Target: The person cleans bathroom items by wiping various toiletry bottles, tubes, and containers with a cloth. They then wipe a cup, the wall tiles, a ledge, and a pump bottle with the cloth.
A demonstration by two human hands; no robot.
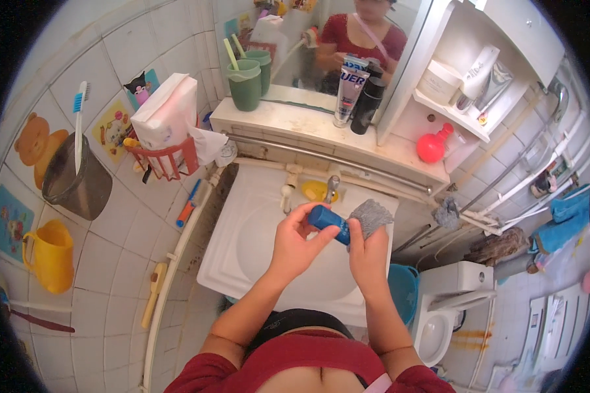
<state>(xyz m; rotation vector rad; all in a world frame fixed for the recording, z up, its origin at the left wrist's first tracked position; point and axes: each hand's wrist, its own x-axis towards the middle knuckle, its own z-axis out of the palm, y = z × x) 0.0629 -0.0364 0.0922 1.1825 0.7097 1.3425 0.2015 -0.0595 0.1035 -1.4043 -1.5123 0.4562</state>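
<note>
Over the white washbasin (270, 245), my left hand (297, 240) grips a small blue bottle (330, 223) by its capped end, thumb along its near side. My right hand (368, 250) holds a grey cloth (372, 216) bunched against the bottle's other end, which it partly hides. Just beyond the hands stands a metal tap (332, 184), with a yellow dish (314, 189) beside it at the basin's back edge.
A shelf (285, 115) above the basin carries a green cup (244, 86), a squeeze tube (349, 96) and a black bottle (367, 108). A metal rail (324, 159) runs below it. Left, a red basket (169, 159) holds tissues. Right stand a blue bucket (404, 290) and a toilet (435, 334).
</note>
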